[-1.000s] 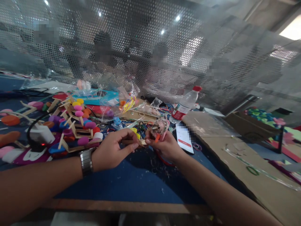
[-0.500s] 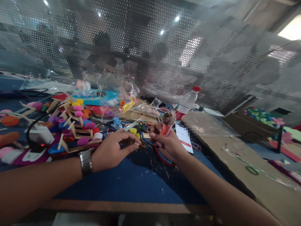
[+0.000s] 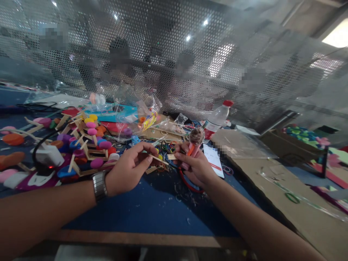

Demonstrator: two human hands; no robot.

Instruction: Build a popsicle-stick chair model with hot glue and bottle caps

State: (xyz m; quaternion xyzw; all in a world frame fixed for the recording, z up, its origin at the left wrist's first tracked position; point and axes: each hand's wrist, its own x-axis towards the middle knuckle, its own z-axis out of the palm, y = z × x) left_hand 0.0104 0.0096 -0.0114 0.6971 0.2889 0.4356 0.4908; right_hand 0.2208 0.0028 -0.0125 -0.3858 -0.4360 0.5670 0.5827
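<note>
My left hand [image 3: 133, 167], with a metal-band watch on its wrist, pinches a thin wooden stick [image 3: 160, 160] between thumb and fingers. The stick points right and slightly down. Facing it, my right hand [image 3: 197, 165] grips a few short wooden sticks [image 3: 172, 157] between thumb and forefinger. That hand also holds a pink and orange tool [image 3: 191, 149] with a brown, crusted end on top; its kind is unclear. Below the right hand, a red loop [image 3: 187, 183] shows partly. Loose sticks and rubber bands [image 3: 161, 168] lie under and between the hands.
Colourful round pieces joined with wooden sticks [image 3: 89, 148] crowd the left, beside a white plug adapter [image 3: 49, 156] with a red light. A bottle [image 3: 217, 117] and a phone [image 3: 213, 161] are beyond my right hand. Cardboard [image 3: 261, 177] covers the right side; a perforated screen [image 3: 163, 47] stands behind.
My left hand has risen slightly from the pile, and a thin wooden stick now shows plainly in its pinch. The right hand keeps nearly the same place and hold.
</note>
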